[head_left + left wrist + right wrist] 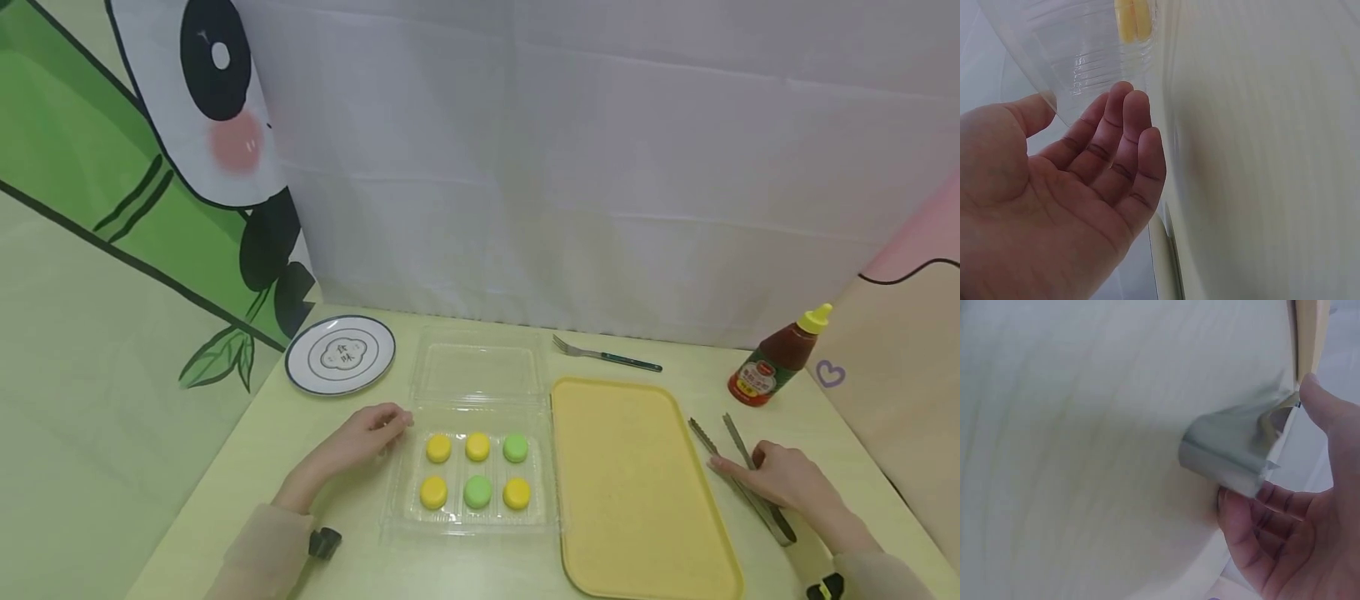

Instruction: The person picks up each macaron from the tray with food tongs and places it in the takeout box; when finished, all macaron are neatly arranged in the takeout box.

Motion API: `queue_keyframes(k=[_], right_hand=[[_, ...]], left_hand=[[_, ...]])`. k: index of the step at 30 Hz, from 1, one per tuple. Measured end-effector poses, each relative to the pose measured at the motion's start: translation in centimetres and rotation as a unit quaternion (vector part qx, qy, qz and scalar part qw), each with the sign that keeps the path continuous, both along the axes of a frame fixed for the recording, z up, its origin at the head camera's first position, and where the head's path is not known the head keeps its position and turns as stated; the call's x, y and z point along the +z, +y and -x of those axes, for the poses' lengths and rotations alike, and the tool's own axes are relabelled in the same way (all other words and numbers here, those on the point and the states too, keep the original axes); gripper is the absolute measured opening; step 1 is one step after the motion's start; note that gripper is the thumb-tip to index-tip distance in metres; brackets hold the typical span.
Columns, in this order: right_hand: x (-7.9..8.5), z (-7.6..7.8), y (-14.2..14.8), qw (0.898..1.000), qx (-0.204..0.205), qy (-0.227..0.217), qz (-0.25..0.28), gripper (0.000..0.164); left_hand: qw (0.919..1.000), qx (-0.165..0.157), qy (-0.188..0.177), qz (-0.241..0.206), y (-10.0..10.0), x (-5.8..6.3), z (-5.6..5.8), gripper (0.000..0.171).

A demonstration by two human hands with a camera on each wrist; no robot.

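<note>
A clear plastic box [459, 419], its lid [477, 368] folded back, holds several yellow macarons [477, 447] and two green macarons [477, 492]. My left hand [367, 435] is at the box's left edge, fingers relaxed and slightly bent. In the left wrist view the thumb tip [1046, 107] overlaps the clear edge, and the fingers lie just below it. On the right, my right hand [783, 479] holds metal tongs [1229, 450] between thumb and fingers. The tongs lie low over the table, tips apart and pointing away from me.
Between the box and the tongs lies a yellow tray [637, 483]. A fork [607, 357] with a dark handle rests behind it. At the back left is a white plate [303, 358] with a blue rim. A red sauce bottle [776, 362] with a yellow cap stands at the back right.
</note>
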State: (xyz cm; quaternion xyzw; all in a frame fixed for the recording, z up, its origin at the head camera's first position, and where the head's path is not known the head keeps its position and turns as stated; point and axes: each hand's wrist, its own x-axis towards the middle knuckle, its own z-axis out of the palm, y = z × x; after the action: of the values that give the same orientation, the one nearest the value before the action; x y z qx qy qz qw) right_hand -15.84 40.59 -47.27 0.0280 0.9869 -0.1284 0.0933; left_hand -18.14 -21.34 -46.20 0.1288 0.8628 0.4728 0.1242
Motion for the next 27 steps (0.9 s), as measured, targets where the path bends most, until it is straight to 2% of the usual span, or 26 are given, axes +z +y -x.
queue_keyframes(k=[6, 12, 16, 23, 27], right_hand=[[1.1, -0.3, 0.7, 1.000, 0.000, -0.007, 0.006, 0.074], [2.4, 0.0, 0.6, 0.999, 0.005, 0.041, -0.012, 0.078], [3.2, 0.5, -0.5, 0.997, 0.012, 0.074, -0.015, 0.079], [4.1, 1.8, -3.3, 0.991, 0.041, 0.125, -0.001, 0.062], [4.7, 2.9, -5.3, 0.988, 0.060, 0.140, -0.006, 0.061]], left_hand=[[0.9999, 0.008, -0.007, 0.007, 0.1, -0.1, 0.0, 0.034], [0.9997, 0.021, -0.009, 0.011, -0.1, 0.3, 0.1, 0.034], [0.9996, 0.024, -0.005, 0.012, -0.2, 0.4, 0.1, 0.034], [0.9995, 0.029, 0.004, 0.014, -0.5, 0.3, 0.4, 0.035], [0.9992, 0.036, 0.008, 0.013, -0.8, 0.4, 0.5, 0.035]])
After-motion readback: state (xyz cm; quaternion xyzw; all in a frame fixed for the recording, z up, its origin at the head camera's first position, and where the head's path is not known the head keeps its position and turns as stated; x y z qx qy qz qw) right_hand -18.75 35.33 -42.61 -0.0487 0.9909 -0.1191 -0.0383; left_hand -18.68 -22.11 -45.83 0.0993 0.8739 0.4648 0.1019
